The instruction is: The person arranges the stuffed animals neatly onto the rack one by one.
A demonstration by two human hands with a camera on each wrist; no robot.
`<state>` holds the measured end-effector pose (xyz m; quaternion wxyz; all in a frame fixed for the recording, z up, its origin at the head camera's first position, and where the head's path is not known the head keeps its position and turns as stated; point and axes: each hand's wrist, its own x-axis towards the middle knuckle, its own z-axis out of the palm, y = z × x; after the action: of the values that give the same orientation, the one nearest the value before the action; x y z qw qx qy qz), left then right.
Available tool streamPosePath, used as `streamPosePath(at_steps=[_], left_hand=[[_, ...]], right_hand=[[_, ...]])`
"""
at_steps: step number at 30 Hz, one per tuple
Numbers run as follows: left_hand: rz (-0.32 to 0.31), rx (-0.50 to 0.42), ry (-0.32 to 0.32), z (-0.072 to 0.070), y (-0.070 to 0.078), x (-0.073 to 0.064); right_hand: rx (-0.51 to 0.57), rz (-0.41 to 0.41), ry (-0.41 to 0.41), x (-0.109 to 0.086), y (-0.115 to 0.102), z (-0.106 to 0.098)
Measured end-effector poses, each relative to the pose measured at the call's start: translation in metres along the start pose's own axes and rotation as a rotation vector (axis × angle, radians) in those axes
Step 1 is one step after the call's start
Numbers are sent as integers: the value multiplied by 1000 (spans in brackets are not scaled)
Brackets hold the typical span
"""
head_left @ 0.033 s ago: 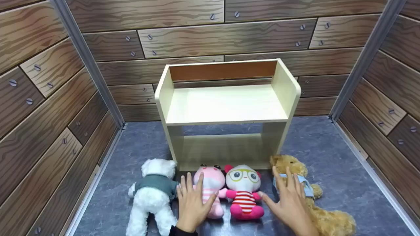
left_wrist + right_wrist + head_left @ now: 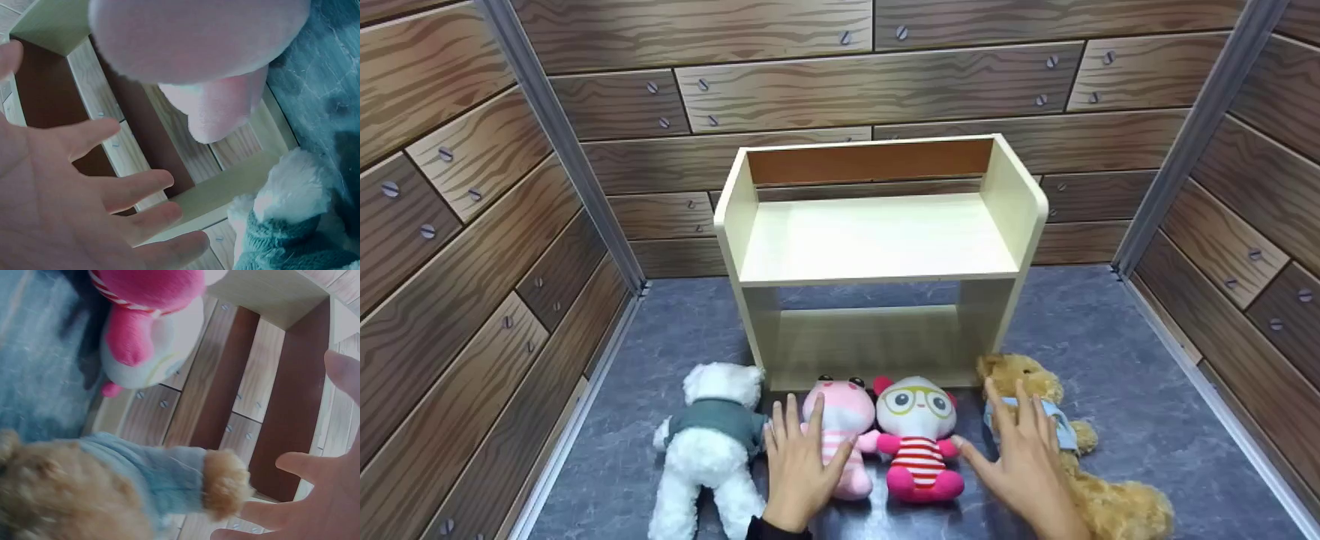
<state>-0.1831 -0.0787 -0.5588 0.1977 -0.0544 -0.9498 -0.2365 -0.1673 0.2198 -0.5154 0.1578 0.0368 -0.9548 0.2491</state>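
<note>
My left hand point(image 2: 802, 469) is spread between a white plush bear in a dark green sweater point(image 2: 709, 420) and a pink plush toy point(image 2: 847, 405) with a striped belly. In the left wrist view its fingers point(image 2: 138, 185) are extended and grip nothing. My right hand point(image 2: 1024, 465) is spread too, overlapping a brown plush bear point(image 2: 1117, 506) in a light blue top. Its thumb tip lies right beside the arm of a plush toy with yellow glasses point(image 2: 919, 461) and a red-striped shirt. The right wrist view shows the palm partly, with nothing between the fingers.
A cream two-tier shelf point(image 2: 877, 240) stands behind the toys, its lower board point(image 2: 870, 349) just beyond their heads. Wood-patterned walls point(image 2: 877, 90) enclose the back and both sides, with metal corner posts point(image 2: 559, 142). The dark grey floor point(image 2: 1095, 337) carries everything.
</note>
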Motion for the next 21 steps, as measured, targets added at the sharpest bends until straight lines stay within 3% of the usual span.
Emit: streamPosePath(at_steps=[7, 13, 21], left_hand=[[18, 8, 58, -4, 1, -2], [51, 5, 124, 7, 4, -4], [-51, -34, 80, 18, 9, 1]], right_hand=[[21, -20, 53, 11, -2, -13], [23, -13, 49, 28, -6, -30], [75, -12, 97, 68, -16, -50]])
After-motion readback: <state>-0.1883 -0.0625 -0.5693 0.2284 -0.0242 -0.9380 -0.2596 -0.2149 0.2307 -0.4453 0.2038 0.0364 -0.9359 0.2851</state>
